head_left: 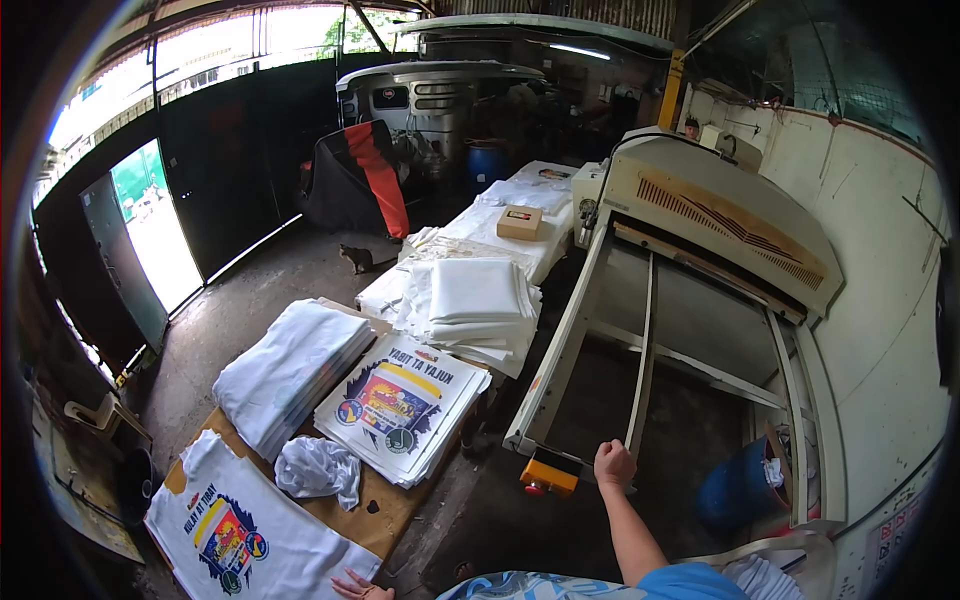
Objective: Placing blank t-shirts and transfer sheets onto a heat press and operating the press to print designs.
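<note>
My left hand, fingers spread, rests at the lower edge of a printed white T-shirt laid flat on the brown table. My right hand is closed in a fist by the near end of the metal rail of a large press machine. Whatever is inside that fist is hidden. Just left of it sits a yellow control box with a red button. A stack of printed transfer sheets, its lettering mirrored, lies beyond the shirt, next to a crumpled white cloth.
Folded white shirts are piled at the table's far left. More white fabric and a small cardboard box lie on a farther table. A blue drum stands under the machine's right side. A cat is on the floor.
</note>
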The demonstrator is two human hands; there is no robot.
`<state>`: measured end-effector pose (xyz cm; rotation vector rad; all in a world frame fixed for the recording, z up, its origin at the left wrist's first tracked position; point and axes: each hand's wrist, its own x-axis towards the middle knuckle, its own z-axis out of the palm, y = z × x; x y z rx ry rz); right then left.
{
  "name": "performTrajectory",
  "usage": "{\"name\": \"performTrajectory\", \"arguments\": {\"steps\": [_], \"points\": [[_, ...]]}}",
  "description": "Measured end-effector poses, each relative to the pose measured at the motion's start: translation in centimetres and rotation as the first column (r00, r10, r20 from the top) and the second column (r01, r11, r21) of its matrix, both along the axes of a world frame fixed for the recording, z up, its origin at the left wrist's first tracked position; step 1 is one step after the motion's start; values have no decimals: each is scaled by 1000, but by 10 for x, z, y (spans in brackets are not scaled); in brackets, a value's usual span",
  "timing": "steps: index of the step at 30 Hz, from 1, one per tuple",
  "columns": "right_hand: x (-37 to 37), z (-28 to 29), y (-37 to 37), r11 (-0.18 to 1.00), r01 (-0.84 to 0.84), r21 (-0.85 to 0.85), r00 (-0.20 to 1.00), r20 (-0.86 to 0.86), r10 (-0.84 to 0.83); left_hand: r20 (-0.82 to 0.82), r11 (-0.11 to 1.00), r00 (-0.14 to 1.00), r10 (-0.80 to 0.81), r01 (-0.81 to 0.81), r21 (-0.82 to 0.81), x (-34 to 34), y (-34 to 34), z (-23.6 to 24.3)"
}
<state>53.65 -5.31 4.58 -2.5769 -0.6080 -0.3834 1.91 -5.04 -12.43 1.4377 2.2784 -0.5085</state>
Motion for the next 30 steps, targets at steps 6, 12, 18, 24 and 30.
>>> {"name": "performTrajectory", "arguments": {"steps": [6,12,18,24,30], "points": [[10,5,-1,999,4,42,999,32,-5,152,984,988,26,1,-176,-7,22,-22],[27,-8,-16,999,24,26,997,71,-26,-33,998,997,-65,65,-14,31,13,-5],[2,1,0,997,-31,73,999,18,30,-449,672,887,-106,397,625,7,6,-63],[5,-2,0,997,-32,66,999,26,30,-339,800,931,-133,303,518,2,-7,-81],[2,3,5,999,-5,36,1000,-2,5,-221,911,970,-102,180,370,-22,-14,-85]]}}
